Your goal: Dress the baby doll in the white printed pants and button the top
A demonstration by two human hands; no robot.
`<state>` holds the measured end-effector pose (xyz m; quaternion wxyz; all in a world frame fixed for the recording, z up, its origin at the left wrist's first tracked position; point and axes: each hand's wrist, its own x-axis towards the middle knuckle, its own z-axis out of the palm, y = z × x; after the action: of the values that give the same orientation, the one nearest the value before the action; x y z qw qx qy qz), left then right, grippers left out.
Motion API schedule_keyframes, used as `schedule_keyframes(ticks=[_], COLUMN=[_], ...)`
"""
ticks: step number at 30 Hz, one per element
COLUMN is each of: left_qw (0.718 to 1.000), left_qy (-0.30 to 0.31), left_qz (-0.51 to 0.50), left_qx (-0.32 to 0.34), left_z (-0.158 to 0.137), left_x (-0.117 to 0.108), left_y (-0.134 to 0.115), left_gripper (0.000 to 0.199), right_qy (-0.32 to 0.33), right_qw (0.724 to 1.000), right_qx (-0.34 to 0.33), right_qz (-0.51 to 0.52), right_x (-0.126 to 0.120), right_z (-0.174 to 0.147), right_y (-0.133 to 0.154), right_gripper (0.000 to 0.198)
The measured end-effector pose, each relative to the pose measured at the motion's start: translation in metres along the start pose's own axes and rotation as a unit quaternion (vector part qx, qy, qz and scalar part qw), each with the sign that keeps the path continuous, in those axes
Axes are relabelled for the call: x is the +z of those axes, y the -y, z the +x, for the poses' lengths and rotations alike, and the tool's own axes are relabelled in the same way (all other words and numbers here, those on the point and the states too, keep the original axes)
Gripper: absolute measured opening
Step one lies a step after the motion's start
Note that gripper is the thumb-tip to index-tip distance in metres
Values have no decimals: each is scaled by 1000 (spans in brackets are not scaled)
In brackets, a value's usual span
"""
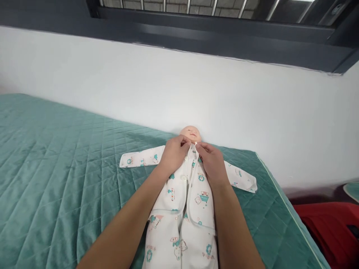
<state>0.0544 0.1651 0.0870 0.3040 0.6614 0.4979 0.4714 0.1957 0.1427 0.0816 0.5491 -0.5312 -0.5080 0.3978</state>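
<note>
A baby doll [191, 131] lies on its back, its head by the white wall. It wears a white printed baby jacket [202, 190] with the sleeves spread to both sides. The jacket's front edges lie apart lower down, over matching white printed pants [179, 250]. At the neck, my left hand [175, 151] pinches the jacket's edge on the left side. My right hand [211, 158] pinches the other edge of the collar, close beside it. The fingertips nearly meet just below the doll's chin and partly cover the collar.
A green quilted bedspread [70, 179] lies under the doll. Behind it rises a white wall [168, 86], with a dark window frame [196, 31] and metal bars above. Past the bed's right edge sits a red object [325, 224].
</note>
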Motion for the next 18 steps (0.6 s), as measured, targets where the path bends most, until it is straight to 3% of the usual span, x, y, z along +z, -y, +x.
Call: schedule_keyframes(ticks=[10, 18], left_qw=[998, 998], left_qy=[40, 63], left_qz=[-40, -1], left_qx=[-1, 21], left_z=[2, 2], left_x=[-1, -2], left_y=[7, 7], left_gripper=[10, 8], right_qy=[3, 3], right_qw=[987, 985], right_qx=[-123, -81], right_qz=[-103, -151], right_x=[0, 3], right_z=[0, 0], right_y=[-6, -3], right_gripper=[26, 22])
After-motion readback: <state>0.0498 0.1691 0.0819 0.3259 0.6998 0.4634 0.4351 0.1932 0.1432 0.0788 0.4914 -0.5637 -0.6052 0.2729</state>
